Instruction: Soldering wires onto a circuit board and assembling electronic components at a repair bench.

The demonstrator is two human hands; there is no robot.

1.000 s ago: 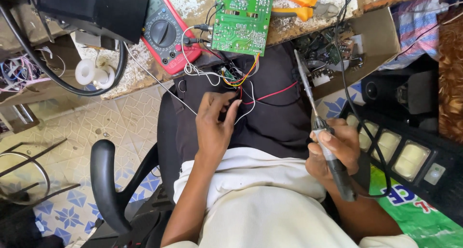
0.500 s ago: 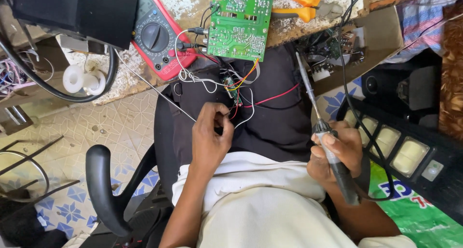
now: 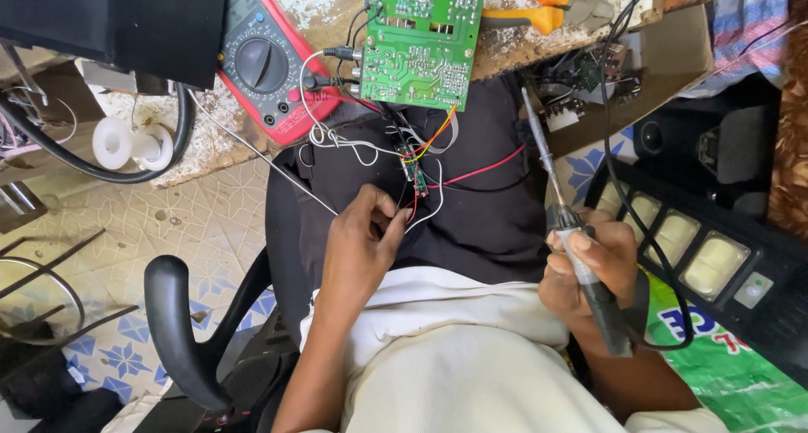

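Glossy green circuit board (image 3: 423,39), matt blk cloth lap (image 3: 488,214), metal iron shaft (image 3: 539,151)

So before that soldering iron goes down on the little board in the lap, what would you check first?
1. Soldering iron firmly in the right hand: ok.
2. Iron tip clear of the red wire: ok, apart.
3. Small board steadied: ok, the left hand pinches the wires just below it.
4. Solder wire at hand: ok, in the left hand's grip.
5. Tip hot and tinned: cannot tell.
6. Iron cord free of snags: cannot tell.
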